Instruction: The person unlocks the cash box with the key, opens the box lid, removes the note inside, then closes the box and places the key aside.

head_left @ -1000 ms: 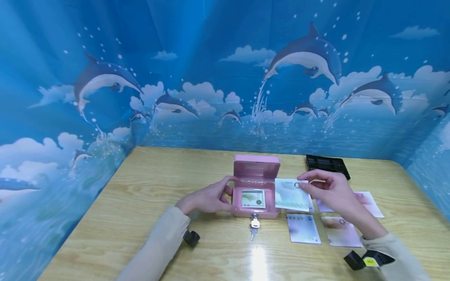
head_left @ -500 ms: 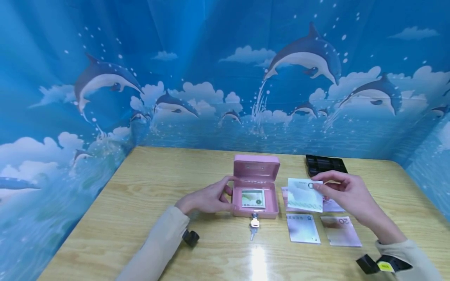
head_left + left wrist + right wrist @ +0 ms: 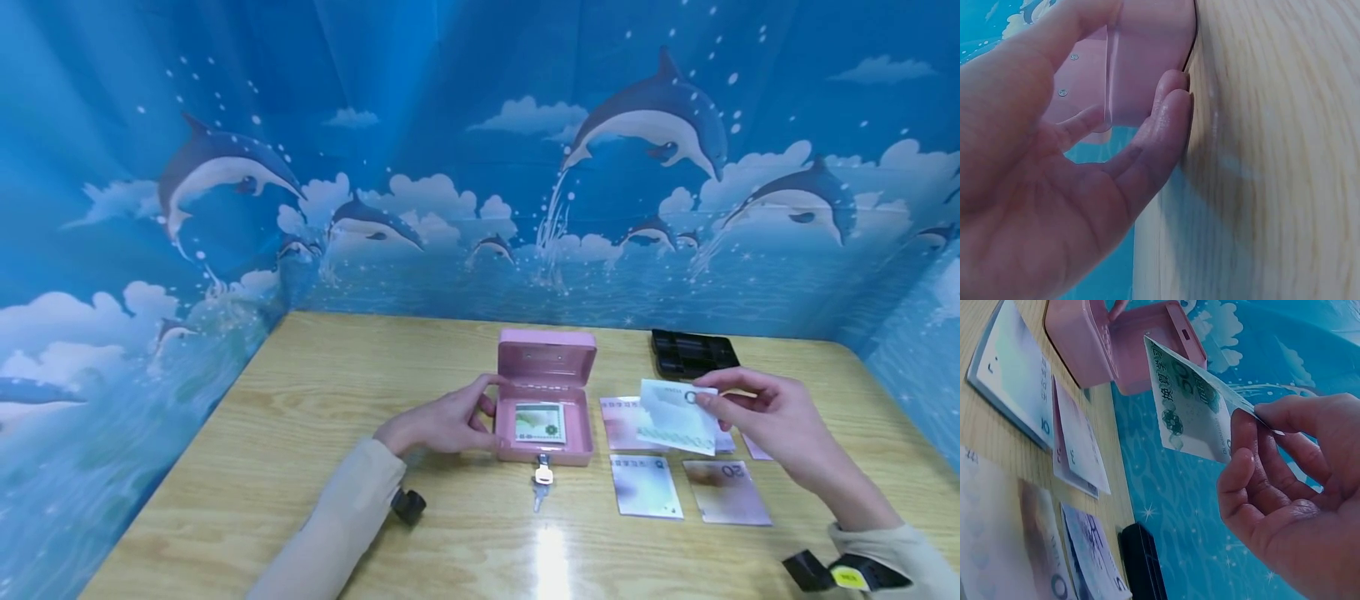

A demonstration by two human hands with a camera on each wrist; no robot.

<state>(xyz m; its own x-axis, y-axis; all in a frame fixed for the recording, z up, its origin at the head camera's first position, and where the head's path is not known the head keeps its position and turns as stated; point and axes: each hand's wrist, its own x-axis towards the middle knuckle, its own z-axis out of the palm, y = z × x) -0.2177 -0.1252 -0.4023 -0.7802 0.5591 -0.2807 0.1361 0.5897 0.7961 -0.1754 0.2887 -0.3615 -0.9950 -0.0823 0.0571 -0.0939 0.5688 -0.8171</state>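
Note:
My left hand (image 3: 450, 421) holds the left side of a pink metal cash box (image 3: 578, 427), whose lid stands up. Inside the box lies a green banknote (image 3: 538, 423). In the left wrist view, curved fingers (image 3: 1169, 122) lie against the box's side, close to the tabletop. To the right, my right hand (image 3: 772, 417) pinches a folded green banknote (image 3: 671, 414) by its upper right corner. It is raised over the other notes, and the right wrist view shows the printed side of this folded note (image 3: 1194, 406). A key (image 3: 543, 475) hangs from the lock at the box's front.
On the wooden table (image 3: 337, 367), several notes lie right of the box, including a pinkish one (image 3: 618, 423), a bluish one (image 3: 647, 487) and a brownish twenty (image 3: 727, 493). Behind them is a black case (image 3: 693, 354). A dolphin-print curtain (image 3: 450, 167) hangs behind the table.
My right hand has moved rightward with the green banknote, from beside the box to over the loose notes, uncovering the pinkish note. My left hand and the box have stayed put.

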